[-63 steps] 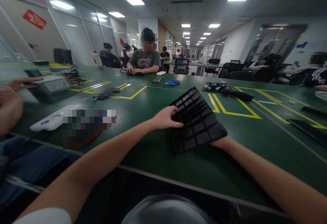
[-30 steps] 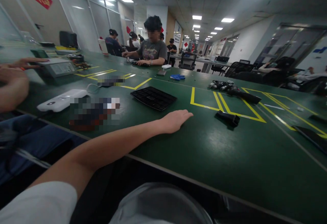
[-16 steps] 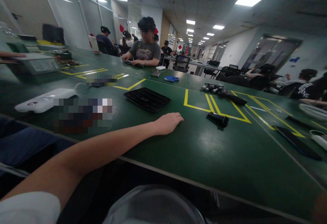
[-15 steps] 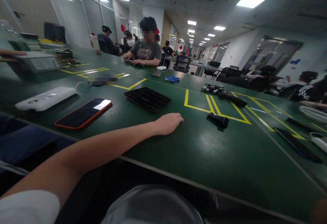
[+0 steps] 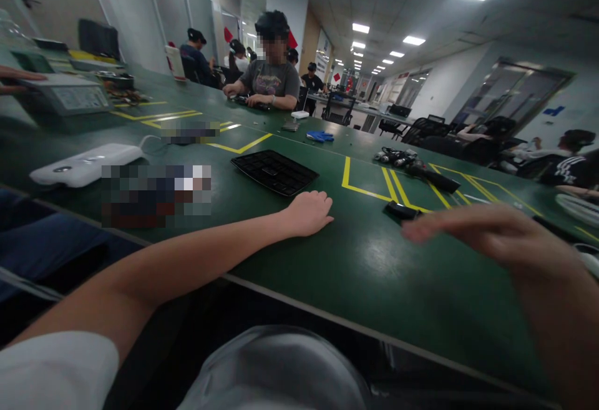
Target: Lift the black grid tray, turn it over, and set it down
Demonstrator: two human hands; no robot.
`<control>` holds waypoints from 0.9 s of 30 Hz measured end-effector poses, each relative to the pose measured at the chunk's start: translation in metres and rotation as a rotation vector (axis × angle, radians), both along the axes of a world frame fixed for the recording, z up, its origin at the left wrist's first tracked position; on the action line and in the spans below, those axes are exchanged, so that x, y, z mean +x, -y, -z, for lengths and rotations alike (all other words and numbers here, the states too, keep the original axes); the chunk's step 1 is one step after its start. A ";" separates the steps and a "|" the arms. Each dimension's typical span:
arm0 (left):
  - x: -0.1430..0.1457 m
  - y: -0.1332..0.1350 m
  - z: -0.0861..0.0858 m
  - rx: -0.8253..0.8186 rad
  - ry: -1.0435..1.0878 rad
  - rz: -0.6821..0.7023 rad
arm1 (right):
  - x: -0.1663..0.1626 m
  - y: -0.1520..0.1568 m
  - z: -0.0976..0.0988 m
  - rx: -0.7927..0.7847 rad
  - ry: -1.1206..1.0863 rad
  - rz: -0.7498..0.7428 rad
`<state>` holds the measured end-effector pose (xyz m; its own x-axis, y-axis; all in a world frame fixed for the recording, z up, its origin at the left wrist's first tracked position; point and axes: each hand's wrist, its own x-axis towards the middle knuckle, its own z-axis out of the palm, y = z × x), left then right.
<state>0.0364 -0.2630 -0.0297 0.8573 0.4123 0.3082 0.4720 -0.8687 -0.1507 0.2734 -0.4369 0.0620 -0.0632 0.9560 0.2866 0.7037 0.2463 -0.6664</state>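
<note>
My left hand rests on the green table, palm down, fingers a little apart and holding nothing visible. Just beyond it lies a black ribbed panel. My right hand hangs above the table on the right, slightly blurred, with fingers stretched out toward the left and nothing seen in them. Behind its fingertips is a small black object, partly covered by the hand; its kind is not clear.
Black gear with a dark strap or handle lies farther back among yellow tape marks. At left are a white device and a pixelated item. A blue glove-like item lies mid-table. Across sits a person handling something dark.
My right hand has come in from the right edge over the table. My left hand has stayed in place, its thumb and fingers now spread more. The view has tilted slightly downward.
</note>
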 end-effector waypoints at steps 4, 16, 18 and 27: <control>-0.003 -0.001 0.001 -0.092 -0.074 -0.024 | 0.029 -0.063 0.058 0.027 0.466 0.509; -0.022 -0.073 -0.030 -1.187 0.950 -0.253 | 0.063 -0.088 0.116 -0.117 0.801 0.551; -0.025 -0.074 -0.031 -1.169 0.986 -0.281 | 0.062 -0.090 0.117 -0.110 0.795 0.566; 0.037 0.018 -0.014 -0.209 0.056 0.197 | 0.057 -0.094 0.121 -0.074 0.792 0.623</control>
<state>0.0733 -0.2810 -0.0156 0.9111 0.2988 0.2838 0.2934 -0.9539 0.0625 0.3303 -0.3425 -0.0588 0.3069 0.8974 0.3170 0.9395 -0.3390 0.0500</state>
